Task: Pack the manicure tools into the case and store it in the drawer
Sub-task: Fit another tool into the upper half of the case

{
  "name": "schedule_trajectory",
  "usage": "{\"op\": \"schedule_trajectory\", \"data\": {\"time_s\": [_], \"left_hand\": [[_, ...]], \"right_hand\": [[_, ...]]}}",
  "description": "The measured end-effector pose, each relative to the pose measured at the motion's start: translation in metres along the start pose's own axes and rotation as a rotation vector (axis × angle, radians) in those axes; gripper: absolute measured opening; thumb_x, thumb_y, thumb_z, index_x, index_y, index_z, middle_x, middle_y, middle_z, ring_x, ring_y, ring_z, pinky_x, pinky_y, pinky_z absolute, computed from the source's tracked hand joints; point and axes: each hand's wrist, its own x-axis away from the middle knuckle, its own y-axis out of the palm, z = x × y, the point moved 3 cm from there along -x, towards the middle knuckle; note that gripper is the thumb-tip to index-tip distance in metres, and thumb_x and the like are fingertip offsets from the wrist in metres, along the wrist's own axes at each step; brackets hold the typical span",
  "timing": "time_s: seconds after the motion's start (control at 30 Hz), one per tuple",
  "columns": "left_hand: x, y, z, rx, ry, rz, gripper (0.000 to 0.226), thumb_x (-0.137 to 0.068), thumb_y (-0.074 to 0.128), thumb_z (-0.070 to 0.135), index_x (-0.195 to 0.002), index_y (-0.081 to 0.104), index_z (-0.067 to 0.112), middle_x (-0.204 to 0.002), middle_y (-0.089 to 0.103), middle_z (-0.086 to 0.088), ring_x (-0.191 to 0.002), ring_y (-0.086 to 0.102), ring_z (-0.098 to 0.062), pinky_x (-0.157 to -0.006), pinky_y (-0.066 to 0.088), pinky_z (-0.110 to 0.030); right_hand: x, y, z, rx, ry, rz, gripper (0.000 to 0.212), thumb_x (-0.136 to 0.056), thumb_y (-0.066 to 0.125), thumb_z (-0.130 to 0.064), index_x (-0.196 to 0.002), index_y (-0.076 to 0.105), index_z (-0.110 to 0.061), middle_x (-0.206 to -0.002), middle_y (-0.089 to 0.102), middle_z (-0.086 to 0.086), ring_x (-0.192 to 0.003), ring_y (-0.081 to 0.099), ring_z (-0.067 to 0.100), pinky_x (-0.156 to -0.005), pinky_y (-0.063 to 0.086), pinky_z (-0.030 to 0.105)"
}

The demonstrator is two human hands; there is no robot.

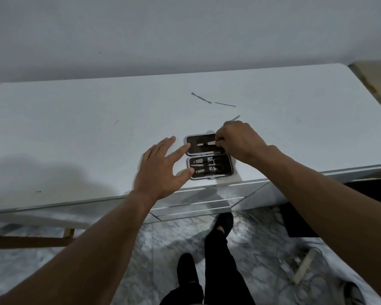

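The open case (pixel 227 170) lies between your hands. Your left hand (pixel 161 168), fingers spread, holds nothing; your right hand (pixel 238 142) pinches a slim tool (pixel 207 143) over its far half.

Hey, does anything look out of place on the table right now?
Yes. A flat tool, a thin rod and a third piece lie loose and askew on the table beyond the open case, not in its slots. The right hand pinches a slim tool over the case's far half; the left hand is open beside it.
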Motion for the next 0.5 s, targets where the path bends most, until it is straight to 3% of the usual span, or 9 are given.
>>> {"op": "schedule_trajectory", "data": {"time_s": [0.5], "left_hand": [[0.000,0.000,0.001,0.010,-0.007,0.015,0.064,-0.084,0.043,0.064,-0.144,0.039,0.041,-0.156,0.035,-0.002,-0.144,0.027,-0.019,-0.115,0.021,-0.041]], "right_hand": [[-0.012,0.007,-0.004,-0.065,0.013,-0.039,0.016,-0.085,0.060,-0.010,-0.094,0.074,-0.013,-0.095,0.072,0.013,-0.087,0.064,0.032,-0.074,0.050,0.033]]}}
